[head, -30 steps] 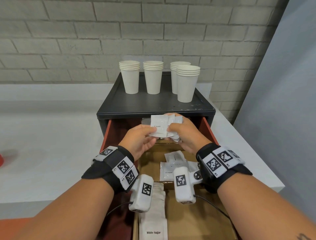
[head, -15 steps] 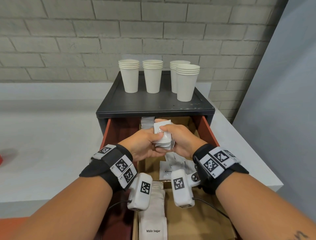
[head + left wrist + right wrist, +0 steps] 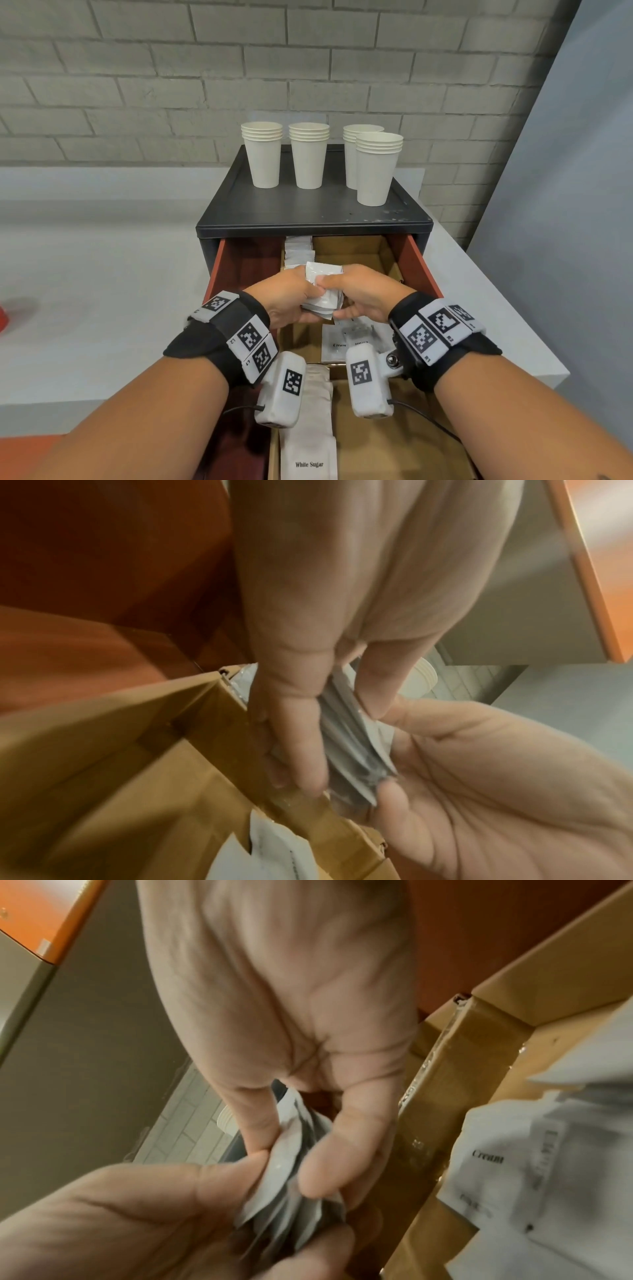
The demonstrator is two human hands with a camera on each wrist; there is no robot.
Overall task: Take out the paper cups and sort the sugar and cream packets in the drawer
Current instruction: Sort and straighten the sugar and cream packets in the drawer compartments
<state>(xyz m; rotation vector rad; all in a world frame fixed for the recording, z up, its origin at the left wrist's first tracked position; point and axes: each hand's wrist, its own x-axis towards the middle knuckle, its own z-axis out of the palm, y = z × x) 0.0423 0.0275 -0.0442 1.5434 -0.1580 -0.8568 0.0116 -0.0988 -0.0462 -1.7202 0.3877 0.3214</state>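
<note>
Both hands hold one upright stack of white cream packets [image 3: 323,291] over the open drawer [image 3: 416,260]. My left hand [image 3: 291,301] grips the stack [image 3: 356,748] from the left, and my right hand [image 3: 356,294] pinches the same stack [image 3: 294,1172] from the right. Loose cream packets [image 3: 346,339] lie in the cardboard tray [image 3: 363,445] below the hands. A row of white sugar packets [image 3: 310,445] fills the tray's left lane, with more packets [image 3: 298,251] at the back. Several stacks of paper cups [image 3: 308,157] stand on the black cabinet top [image 3: 308,209].
The cabinet sits on a white counter [image 3: 96,291] against a grey brick wall [image 3: 239,68]. The counter's right edge [image 3: 513,318] drops off beside the drawer. A red object [image 3: 2,318] shows at the far left.
The packets went from fanned flat between both hands to gathered into one upright stack. Both hands drew closer together and dropped slightly toward the drawer.
</note>
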